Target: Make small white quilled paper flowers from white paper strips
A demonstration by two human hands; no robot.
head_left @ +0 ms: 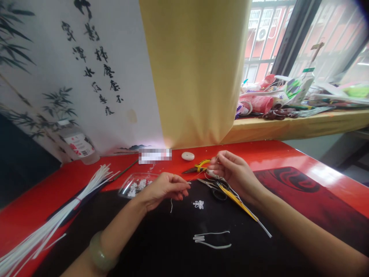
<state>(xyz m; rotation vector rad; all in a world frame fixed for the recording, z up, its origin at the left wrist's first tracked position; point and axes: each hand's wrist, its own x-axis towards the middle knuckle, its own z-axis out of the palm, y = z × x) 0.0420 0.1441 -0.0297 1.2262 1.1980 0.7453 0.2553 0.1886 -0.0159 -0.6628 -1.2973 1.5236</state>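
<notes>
Thread, thin and orangish, runs in the air between the two hands, rising toward the right one, above the far part of a black mat. The left hand has its thumb and forefinger pressed together, pinching one end of this thread near a small white bit; the other fingers are curled below. A short white cord end hangs under this hand. The right hand is raised higher, and its thumb and forefinger pinch the other end; whether a needle is there, I cannot tell.

Between the forearms, on the mat, lies a white looped flower-like knot, and nearer to the person a white cord folded in tight bends, with two long tails. Black-handled scissors lie beside the right hand, with yellow-handled pliers behind them. A clear plastic box with white flower pieces stands behind the left hand, and further left lies a tied bundle of white cords
</notes>
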